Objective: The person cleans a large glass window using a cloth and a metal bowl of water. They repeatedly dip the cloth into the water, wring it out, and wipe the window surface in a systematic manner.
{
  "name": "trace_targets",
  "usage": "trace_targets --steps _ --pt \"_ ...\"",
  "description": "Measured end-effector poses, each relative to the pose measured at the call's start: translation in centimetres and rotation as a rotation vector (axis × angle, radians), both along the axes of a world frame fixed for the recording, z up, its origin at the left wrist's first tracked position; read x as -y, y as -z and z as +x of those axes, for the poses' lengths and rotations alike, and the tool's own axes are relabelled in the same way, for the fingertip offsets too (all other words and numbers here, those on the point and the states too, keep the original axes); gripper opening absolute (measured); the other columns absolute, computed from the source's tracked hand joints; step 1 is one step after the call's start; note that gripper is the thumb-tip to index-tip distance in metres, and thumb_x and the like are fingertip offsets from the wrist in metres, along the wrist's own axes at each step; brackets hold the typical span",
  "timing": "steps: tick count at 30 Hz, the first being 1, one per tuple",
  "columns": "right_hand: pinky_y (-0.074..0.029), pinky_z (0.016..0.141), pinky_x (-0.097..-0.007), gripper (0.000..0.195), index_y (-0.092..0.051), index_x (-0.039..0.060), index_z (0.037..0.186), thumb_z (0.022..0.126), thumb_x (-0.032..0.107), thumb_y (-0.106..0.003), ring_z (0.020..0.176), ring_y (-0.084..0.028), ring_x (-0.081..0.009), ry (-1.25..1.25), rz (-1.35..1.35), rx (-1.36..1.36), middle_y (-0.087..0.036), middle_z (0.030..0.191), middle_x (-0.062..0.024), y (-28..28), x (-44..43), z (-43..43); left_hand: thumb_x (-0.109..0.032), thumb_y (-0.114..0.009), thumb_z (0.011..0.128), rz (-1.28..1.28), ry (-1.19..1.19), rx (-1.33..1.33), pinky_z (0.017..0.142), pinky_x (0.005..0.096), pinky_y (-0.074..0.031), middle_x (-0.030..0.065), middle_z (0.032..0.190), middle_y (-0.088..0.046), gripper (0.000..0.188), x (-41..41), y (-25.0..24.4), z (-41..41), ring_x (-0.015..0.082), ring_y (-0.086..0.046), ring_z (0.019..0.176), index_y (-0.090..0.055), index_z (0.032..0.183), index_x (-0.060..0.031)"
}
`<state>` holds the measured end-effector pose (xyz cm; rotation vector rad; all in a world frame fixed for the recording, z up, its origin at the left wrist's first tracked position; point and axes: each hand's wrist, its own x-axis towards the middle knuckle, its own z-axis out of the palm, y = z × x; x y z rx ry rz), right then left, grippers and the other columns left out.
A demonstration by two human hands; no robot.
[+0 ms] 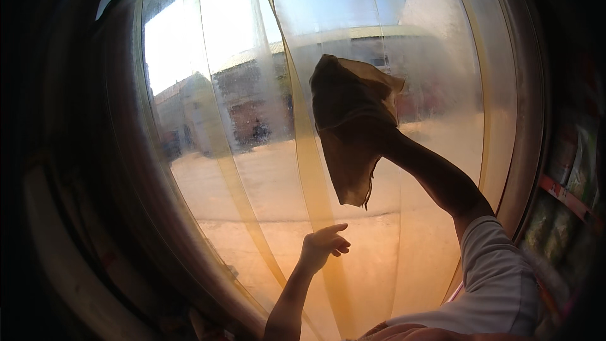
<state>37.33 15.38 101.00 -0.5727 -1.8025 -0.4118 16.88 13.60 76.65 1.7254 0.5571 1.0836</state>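
Observation:
A curtain of clear plastic strips hangs in a doorway before me, with yellowish bands where the strips overlap. My right arm reaches up to it, and my right hand holds a dark cloth against or close to the plastic. Most of that hand is hidden in shadow and by the cloth, whose lower corner hangs down with a loose thread. Lower and to the left, my left hand is raised in front of the strips. It carries nothing; the index finger points out and the others are bent.
Dark door frame sides bound the curtain. At the right edge stands a shelf with packaged goods. Through the hazy plastic show sandy ground and low buildings. A pale curved object lies in shadow at left.

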Motion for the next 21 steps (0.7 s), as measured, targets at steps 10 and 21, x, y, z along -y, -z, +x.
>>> trace_targets --steps 10,21 --pt "-0.047 0.069 -0.028 0.018 -0.055 0.0029 0.091 0.074 0.006 -0.062 0.074 -0.053 -0.0096 0.006 0.356 -0.134 -0.053 0.077 0.0004 -27.6 -2.6 -4.8 -0.015 -0.057 0.092 0.07 -0.011 -0.045 0.066 0.0257 -0.055 0.0089 0.086 -0.071 0.026 -0.3 -0.8 1.0 0.0162 -0.069 0.079 -0.062 0.113 -0.0005" --pt "-0.048 0.065 -0.0293 0.015 -0.054 0.0057 0.081 0.07 0.009 -0.063 0.071 -0.055 -0.011 0.092 0.401 -0.03 -0.052 0.071 0.0004 -33.3 -3.4 -11.3 -0.018 -0.054 0.095 -0.012 -0.015 -0.071 0.071 0.0255 -0.054 0.0054 0.09 -0.07 0.027 -2.4 1.2 0.4 0.0137 -0.068 0.083 -0.061 0.12 -0.0103"
